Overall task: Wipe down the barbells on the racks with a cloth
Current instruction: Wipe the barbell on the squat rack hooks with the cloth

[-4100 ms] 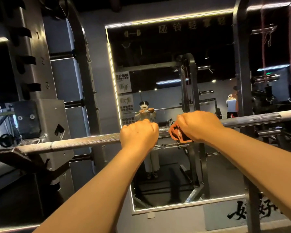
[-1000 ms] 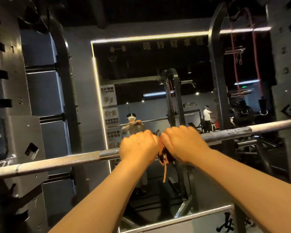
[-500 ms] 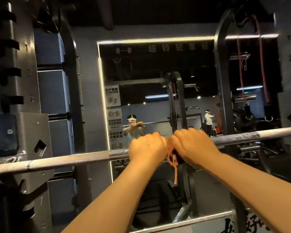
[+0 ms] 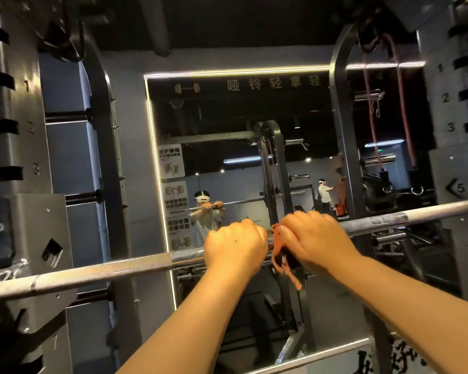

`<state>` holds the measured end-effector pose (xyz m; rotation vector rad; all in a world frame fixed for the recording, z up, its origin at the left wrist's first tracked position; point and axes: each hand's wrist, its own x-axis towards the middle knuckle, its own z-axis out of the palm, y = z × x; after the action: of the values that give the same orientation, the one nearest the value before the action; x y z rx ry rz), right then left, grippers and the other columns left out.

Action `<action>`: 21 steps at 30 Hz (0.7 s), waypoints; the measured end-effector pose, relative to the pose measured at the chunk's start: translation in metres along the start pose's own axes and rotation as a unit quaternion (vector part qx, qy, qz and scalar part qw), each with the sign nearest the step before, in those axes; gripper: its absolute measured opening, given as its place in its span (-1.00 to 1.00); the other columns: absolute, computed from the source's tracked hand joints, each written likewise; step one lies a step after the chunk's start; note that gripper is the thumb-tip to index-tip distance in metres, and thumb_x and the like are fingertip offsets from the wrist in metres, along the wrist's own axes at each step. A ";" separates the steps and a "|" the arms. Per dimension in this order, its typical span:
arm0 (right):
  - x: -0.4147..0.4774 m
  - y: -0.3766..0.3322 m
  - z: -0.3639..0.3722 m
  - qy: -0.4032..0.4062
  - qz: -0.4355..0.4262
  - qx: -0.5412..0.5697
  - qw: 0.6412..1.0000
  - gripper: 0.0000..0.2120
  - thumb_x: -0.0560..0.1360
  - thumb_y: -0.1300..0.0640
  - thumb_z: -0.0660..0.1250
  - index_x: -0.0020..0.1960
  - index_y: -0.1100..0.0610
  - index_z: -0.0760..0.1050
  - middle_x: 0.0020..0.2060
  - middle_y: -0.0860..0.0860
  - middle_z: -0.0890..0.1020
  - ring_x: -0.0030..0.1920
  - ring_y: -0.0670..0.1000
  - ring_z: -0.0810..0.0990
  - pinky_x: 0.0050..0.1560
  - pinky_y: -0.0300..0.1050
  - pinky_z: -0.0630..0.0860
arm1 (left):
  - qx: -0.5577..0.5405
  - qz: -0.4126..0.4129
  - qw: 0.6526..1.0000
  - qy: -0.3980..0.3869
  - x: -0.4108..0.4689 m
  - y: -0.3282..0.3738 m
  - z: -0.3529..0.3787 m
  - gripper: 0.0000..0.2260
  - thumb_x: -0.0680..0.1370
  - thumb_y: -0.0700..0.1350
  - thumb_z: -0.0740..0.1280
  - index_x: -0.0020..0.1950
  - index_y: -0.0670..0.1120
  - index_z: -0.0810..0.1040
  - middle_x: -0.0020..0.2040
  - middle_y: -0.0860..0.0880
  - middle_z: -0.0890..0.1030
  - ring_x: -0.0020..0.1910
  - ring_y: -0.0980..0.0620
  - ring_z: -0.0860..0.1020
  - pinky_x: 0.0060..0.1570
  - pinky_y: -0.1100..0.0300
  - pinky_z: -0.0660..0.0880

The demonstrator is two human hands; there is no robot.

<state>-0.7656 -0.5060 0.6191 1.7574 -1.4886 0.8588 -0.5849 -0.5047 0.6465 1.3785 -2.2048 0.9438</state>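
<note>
the barbell (image 4: 106,271) is seated across the rack (image 4: 25,238), running from lower left to upper right ahead of a wall mirror (image 4: 227,117). its bare shaft is gripped overhand by the left hand (image 4: 234,245). just beside it, an orange cloth (image 4: 283,259) is clamped round the bar by the right hand (image 4: 315,240), a loose end hanging below.

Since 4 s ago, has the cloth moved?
Yes, downward: the cloth now dangles a loose end below the barbell; earlier it was bunched against it.

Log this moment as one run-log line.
step: wipe barbell | left hand: grips barbell bare | right hand: holds orange cloth on barbell | barbell: rests on rack
</note>
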 end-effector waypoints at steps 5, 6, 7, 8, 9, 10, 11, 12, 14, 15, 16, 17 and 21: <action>0.001 -0.010 -0.007 -0.006 0.046 0.012 0.999 -0.50 0.68 -0.19 -0.10 0.02 -0.01 0.56 -0.14 -0.12 0.56 -0.09 -0.03 0.50 0.11 0.00 0.47 | -0.014 0.001 1.000 -0.005 -0.001 -0.001 -0.004 -0.80 0.66 -0.19 0.13 0.22 -0.13 0.49 0.01 -0.10 0.50 -0.14 -0.16 0.45 -0.18 -0.02 0.35; -0.008 -0.012 0.001 0.030 0.042 0.013 0.999 -0.51 0.68 -0.18 -0.10 0.08 -0.02 0.56 -0.08 -0.12 0.56 -0.03 -0.02 0.49 0.19 0.03 0.45 | -0.017 0.000 1.000 -0.007 -0.001 0.000 -0.005 -0.80 0.66 -0.19 0.13 0.22 -0.13 0.49 0.03 -0.11 0.51 -0.11 -0.16 0.49 -0.18 -0.02 0.35; -0.018 -0.013 0.010 0.064 0.030 0.019 0.997 -0.54 0.68 -0.17 -0.07 0.18 -0.01 0.54 0.02 -0.10 0.56 0.08 0.00 0.49 0.30 0.08 0.41 | -0.017 -0.001 1.000 -0.010 -0.002 0.000 -0.006 -0.80 0.66 -0.19 0.14 0.23 -0.14 0.49 0.06 -0.12 0.52 -0.06 -0.17 0.54 -0.17 -0.03 0.36; -0.029 -0.013 0.016 0.086 0.015 0.025 0.996 -0.57 0.68 -0.16 -0.02 0.29 0.01 0.48 0.13 -0.07 0.55 0.22 0.03 0.47 0.41 0.15 0.35 | -0.014 0.002 1.000 -0.012 -0.002 0.000 -0.007 -0.80 0.66 -0.20 0.16 0.24 -0.14 0.48 0.09 -0.13 0.54 0.00 -0.19 0.57 -0.16 -0.04 0.36; -0.037 -0.011 0.020 0.092 0.003 0.027 0.995 -0.58 0.67 -0.17 0.01 0.37 0.03 0.41 0.23 -0.04 0.51 0.32 0.06 0.41 0.49 0.21 0.28 | -0.009 0.007 1.000 -0.014 -0.003 0.000 -0.007 -0.80 0.65 -0.20 0.18 0.25 -0.15 0.48 0.11 -0.14 0.54 0.03 -0.21 0.59 -0.15 -0.05 0.37; -0.041 -0.010 0.019 0.087 -0.005 0.028 0.996 -0.55 0.67 -0.18 0.02 0.42 0.03 0.36 0.29 -0.02 0.47 0.38 0.07 0.37 0.53 0.24 0.21 | -0.004 0.014 1.000 -0.016 -0.004 0.000 -0.006 -0.80 0.65 -0.21 0.19 0.26 -0.15 0.47 0.12 -0.15 0.54 0.05 -0.22 0.59 -0.14 -0.05 0.38; -0.044 -0.011 0.017 0.076 -0.008 0.033 0.997 -0.52 0.67 -0.22 -0.01 0.43 0.03 0.33 0.30 -0.02 0.45 0.41 0.07 0.35 0.55 0.24 0.16 | -0.001 0.017 1.000 -0.015 -0.005 0.000 -0.005 -0.79 0.65 -0.21 0.19 0.27 -0.14 0.48 0.12 -0.15 0.54 0.06 -0.23 0.59 -0.14 -0.05 0.39; -0.043 -0.012 0.014 0.063 -0.008 0.037 0.997 -0.47 0.65 -0.27 -0.05 0.43 0.03 0.33 0.30 -0.02 0.45 0.41 0.06 0.34 0.57 0.20 0.13 | -0.003 0.018 1.000 -0.013 -0.005 -0.001 -0.004 -0.79 0.65 -0.20 0.19 0.27 -0.14 0.48 0.13 -0.14 0.54 0.06 -0.23 0.59 -0.13 -0.05 0.39; -0.031 -0.015 0.002 0.010 0.017 0.056 0.998 -0.38 0.59 -0.35 -0.15 0.38 0.00 0.38 0.24 -0.08 0.46 0.34 0.00 0.35 0.53 0.06 0.13 | -0.012 0.019 1.000 -0.007 -0.005 -0.002 -0.003 -0.78 0.66 -0.19 0.16 0.27 -0.13 0.49 0.13 -0.13 0.54 0.07 -0.23 0.59 -0.13 -0.05 0.38; -0.022 -0.017 -0.004 -0.019 0.038 0.062 0.997 -0.35 0.57 -0.36 -0.19 0.33 -0.03 0.43 0.18 -0.11 0.48 0.28 -0.03 0.38 0.46 0.01 0.19 | -0.016 0.019 1.000 -0.002 -0.004 -0.003 -0.003 -0.78 0.67 -0.18 0.14 0.27 -0.13 0.49 0.12 -0.13 0.54 0.07 -0.22 0.59 -0.13 -0.05 0.37; -0.013 -0.019 -0.009 -0.033 0.055 0.056 0.996 -0.35 0.56 -0.36 -0.21 0.27 -0.04 0.47 0.11 -0.12 0.51 0.20 -0.04 0.43 0.38 -0.01 0.27 | -0.020 0.019 1.000 0.002 -0.004 -0.003 -0.003 -0.77 0.68 -0.17 0.12 0.27 -0.13 0.48 0.12 -0.13 0.54 0.08 -0.22 0.59 -0.13 -0.05 0.37; -0.005 -0.021 -0.013 -0.042 0.069 0.042 0.996 -0.40 0.60 -0.33 -0.18 0.21 -0.04 0.50 0.05 -0.12 0.53 0.14 -0.03 0.47 0.30 0.00 0.33 | -0.023 0.020 1.000 0.005 -0.004 -0.004 -0.002 -0.77 0.69 -0.16 0.11 0.28 -0.13 0.48 0.13 -0.13 0.54 0.09 -0.22 0.59 -0.13 -0.05 0.36; -0.001 -0.032 -0.005 -0.043 0.092 -0.029 0.994 -0.49 0.68 -0.19 -0.17 0.20 -0.02 0.50 0.04 -0.08 0.56 0.13 0.03 0.49 0.26 0.03 0.35 | -0.031 0.027 0.999 -0.004 -0.002 -0.004 0.000 -0.77 0.68 -0.11 0.18 0.31 -0.12 0.46 0.00 -0.11 0.45 0.07 -0.19 0.57 -0.13 -0.07 0.36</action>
<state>-0.7347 -0.4976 0.6186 1.6519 -1.7352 0.8312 -0.5806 -0.5049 0.6470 1.3040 -2.2678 0.8811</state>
